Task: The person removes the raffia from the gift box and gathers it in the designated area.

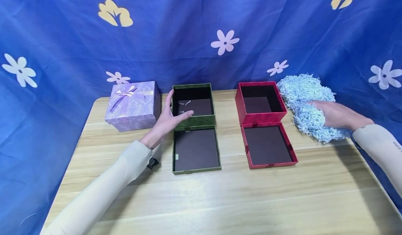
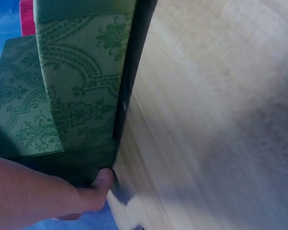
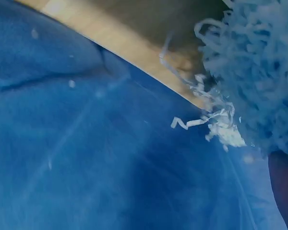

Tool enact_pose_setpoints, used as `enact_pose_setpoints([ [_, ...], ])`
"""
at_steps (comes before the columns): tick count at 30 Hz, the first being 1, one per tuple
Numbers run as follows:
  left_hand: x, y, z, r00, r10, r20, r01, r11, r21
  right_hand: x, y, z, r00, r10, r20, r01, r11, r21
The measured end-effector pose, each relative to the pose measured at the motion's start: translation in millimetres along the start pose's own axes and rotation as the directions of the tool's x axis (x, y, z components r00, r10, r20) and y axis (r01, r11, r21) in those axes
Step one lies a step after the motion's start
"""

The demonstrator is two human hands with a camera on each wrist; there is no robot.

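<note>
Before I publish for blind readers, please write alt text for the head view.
A person's right hand is in blue shredded filler on a table; the left hand touches an open green box. Between that box and the filler stands an open red box; the green lid and red lid lie in front, and a lilac gift box is at left.

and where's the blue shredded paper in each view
Head: blue shredded paper at the right, beside the red box, the right hand on it.
Left wrist: not in this picture.
Right wrist: upper right, against the right edge.
Shared landmark: the wooden table, in all three.
</note>
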State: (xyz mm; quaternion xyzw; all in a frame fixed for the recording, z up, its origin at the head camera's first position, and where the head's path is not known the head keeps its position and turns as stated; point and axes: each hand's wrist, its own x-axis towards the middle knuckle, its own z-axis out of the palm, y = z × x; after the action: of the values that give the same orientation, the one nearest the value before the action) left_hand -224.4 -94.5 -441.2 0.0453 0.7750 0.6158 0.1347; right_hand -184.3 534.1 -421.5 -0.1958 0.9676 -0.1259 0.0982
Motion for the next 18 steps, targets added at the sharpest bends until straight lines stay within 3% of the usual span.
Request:
enact_pose_setpoints([
  [7,0.9,-2.9,-0.2,1.0,0.013,-0.004,-0.013,1.0,0.002,5.1,3,4,0.993,0.075,0.093,-0.072,0.997,-0.031],
  [12,-1.2,-2.5,0.5,1.0,0.025,-0.017,-0.024,1.0,0.017,-0.7,-7,2,0.995,0.09,0.05,-0.083,0.988,-0.128],
  [18,-5.4,0.1,2.8,0.997,0.06,-0.045,-0.058,0.998,0.039,-17.3,-15,1,0.993,0.116,-0.029,-0.118,0.987,-0.112],
])
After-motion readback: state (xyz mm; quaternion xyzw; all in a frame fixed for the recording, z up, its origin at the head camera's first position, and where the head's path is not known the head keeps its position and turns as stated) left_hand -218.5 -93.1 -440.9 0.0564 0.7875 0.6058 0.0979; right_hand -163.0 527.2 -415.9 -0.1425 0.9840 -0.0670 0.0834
